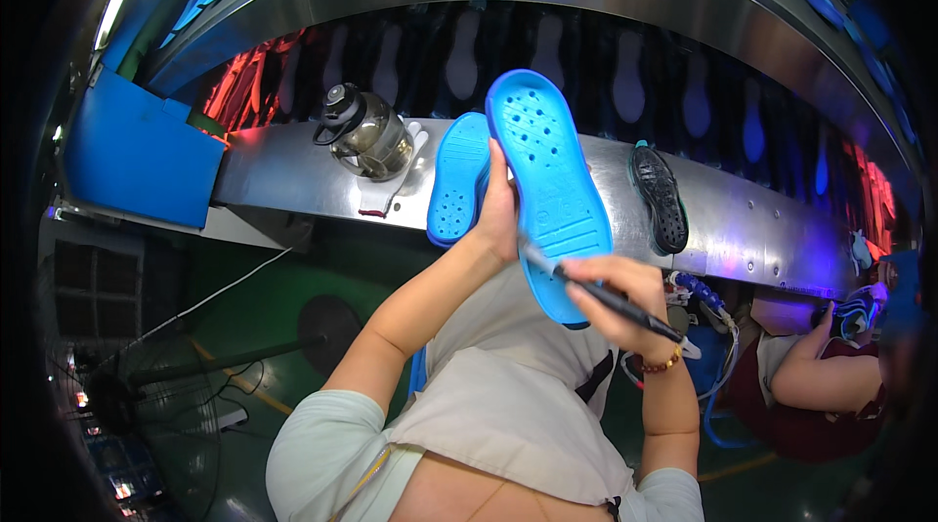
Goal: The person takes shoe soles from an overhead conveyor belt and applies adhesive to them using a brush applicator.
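Observation:
My left hand grips a bright blue shoe sole by its left edge, holding it tilted above my lap. Small holes dot its far end, and ridges cross it lower down. In my right hand is a slim black-handled brush, its pale tip blurred against the sole's lower left edge. Behind my left hand, another blue sole lies on the metal ledge, apparently stacked on one more. Farther right on the ledge rests a black sole with a teal rim.
A dark-lidded water bottle stands on the metal ledge, beside a white glove. Beyond the ledge, dark soles line a conveyor under a metal hood. A blue panel is at left; another person's arm shows at right.

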Demonstrator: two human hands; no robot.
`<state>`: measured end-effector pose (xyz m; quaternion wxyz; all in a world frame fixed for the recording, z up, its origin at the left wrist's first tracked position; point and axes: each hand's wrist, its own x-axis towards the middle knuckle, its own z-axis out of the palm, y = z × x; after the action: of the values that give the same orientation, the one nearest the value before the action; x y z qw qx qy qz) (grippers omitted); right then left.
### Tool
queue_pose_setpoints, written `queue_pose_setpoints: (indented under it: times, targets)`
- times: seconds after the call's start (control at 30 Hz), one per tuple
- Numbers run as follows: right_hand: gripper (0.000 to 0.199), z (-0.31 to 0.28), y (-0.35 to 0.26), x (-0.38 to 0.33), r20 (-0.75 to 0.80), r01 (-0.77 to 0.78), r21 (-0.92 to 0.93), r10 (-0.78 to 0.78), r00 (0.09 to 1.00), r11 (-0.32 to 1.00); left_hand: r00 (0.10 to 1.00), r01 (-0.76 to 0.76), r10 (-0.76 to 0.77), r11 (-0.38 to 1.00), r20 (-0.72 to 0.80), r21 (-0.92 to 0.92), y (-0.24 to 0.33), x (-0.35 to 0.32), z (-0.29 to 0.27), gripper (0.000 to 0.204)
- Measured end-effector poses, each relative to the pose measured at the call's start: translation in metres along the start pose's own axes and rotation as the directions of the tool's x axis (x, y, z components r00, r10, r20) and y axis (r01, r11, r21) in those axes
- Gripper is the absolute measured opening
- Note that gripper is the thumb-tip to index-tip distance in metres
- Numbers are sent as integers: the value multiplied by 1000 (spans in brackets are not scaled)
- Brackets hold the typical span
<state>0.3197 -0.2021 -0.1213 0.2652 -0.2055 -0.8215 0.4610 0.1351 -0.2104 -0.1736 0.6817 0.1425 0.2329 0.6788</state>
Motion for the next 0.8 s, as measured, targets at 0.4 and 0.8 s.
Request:
queue_pose_setpoints:
  times: [0.4, 0.8]
  targets:
    - [23, -16, 16, -18, 128, 117, 231, -150, 980, 966, 996, -76, 76, 997, -36, 17, 27, -1, 11, 79]
    - [18, -8, 45, -21, -147, 54, 678, 64, 987, 733, 989, -122, 125, 992, 78, -41, 45, 2, 27, 84]
